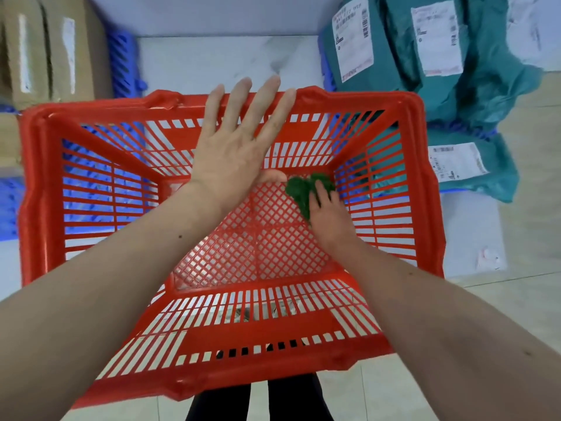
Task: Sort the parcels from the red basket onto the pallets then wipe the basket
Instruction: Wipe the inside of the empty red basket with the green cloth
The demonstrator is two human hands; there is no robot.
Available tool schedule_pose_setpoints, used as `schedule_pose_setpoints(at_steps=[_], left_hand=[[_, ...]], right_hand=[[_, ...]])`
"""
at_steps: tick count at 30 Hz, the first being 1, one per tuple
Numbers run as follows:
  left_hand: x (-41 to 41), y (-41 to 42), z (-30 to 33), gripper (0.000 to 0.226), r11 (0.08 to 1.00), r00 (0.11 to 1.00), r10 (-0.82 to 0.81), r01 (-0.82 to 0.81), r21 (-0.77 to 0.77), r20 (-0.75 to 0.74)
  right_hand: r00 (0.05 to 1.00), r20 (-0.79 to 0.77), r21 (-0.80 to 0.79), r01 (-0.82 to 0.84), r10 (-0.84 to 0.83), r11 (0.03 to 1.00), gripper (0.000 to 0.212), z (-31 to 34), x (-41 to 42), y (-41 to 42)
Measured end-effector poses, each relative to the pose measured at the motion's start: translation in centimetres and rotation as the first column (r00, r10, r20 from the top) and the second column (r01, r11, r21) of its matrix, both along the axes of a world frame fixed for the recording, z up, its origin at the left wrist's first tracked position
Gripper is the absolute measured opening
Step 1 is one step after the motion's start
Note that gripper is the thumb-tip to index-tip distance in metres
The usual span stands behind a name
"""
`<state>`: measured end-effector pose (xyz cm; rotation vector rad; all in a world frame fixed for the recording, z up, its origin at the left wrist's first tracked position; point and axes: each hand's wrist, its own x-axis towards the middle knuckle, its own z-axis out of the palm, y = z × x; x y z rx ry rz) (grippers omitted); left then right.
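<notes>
Red basket emptied; right hand presses green cloth into far floor corner, left hand spread flat, holding nothing—better braced on rim while wiping overlapping strokes.

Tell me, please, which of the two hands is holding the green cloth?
The right hand, down on the basket floor, presses the green cloth; the left hand is empty, fingers spread.
</notes>
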<state>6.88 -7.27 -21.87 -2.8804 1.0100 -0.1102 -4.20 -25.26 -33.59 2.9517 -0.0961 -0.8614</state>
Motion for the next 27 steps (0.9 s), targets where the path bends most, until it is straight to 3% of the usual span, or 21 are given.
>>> schedule_pose_setpoints(at_steps=[6, 9, 11, 12, 14, 16, 20, 23, 25, 27], left_hand=[[-0.1, -0.5, 0.0, 0.114, 0.999, 0.999, 0.039, -0.039, 0.006, -0.030], [-0.1, -0.6, 0.0, 0.114, 0.999, 0.999, 0.042, -0.042, 0.005, -0.035], [-0.4, -0.7, 0.0, 0.114, 0.999, 0.999, 0.034, -0.034, 0.006, -0.035], [-0.5, -0.7, 0.0, 0.113, 0.999, 0.999, 0.031, -0.031, 0.007, -0.030], [-0.6, -0.8, -0.1, 0.113, 0.999, 0.999, 0.035, -0.035, 0.002, -0.024], [-0.7, -0.7, 0.2, 0.113, 0.999, 0.999, 0.038, -0.038, 0.001, -0.033], [-0.7, -0.7, 0.3, 0.112, 0.999, 0.999, 0.036, -0.036, 0.004, -0.035], [-0.8, -0.8, 0.5, 0.112, 0.999, 0.998, 0.045, -0.044, 0.021, -0.033], [-0.8, -0.8, 0.5, 0.113, 0.999, 0.999, 0.045, -0.044, 0.027, -0.030], [-0.8, -0.8, 0.5, 0.112, 0.999, 0.999, 0.041, -0.041, 0.022, -0.035]], right_hand=[[0.953, -0.136, 0.024, 0.277, -0.271, 0.961, 0.050, 0.7, -3.6, 2.2], [0.762, -0.223, -0.012, 0.622, -0.609, 0.783, 0.055, 0.9, -5.0, 4.7], [0.627, -0.249, -0.019, 0.759, -0.739, 0.650, 0.050, 0.6, -5.1, 6.4], [0.627, -0.274, 0.026, 0.763, -0.729, 0.646, 0.045, 0.4, -4.9, 7.3], [0.715, -0.394, 0.177, 0.676, -0.578, 0.715, 0.037, 1.2, -4.0, 9.9], [0.771, -0.405, 0.255, 0.611, -0.491, 0.750, 0.039, 2.3, -3.4, 11.4], [0.807, -0.214, 0.095, 0.579, -0.551, 0.810, 0.058, 2.6, -3.2, 8.4], [0.780, -0.257, -0.157, 0.548, -0.570, 0.821, 0.065, 1.8, -4.5, 6.5], [0.741, -0.292, -0.162, 0.584, -0.604, 0.795, 0.068, 1.2, -4.7, 7.9], [0.707, -0.379, -0.008, 0.643, -0.597, 0.766, 0.060, 0.9, -3.6, 9.9]])
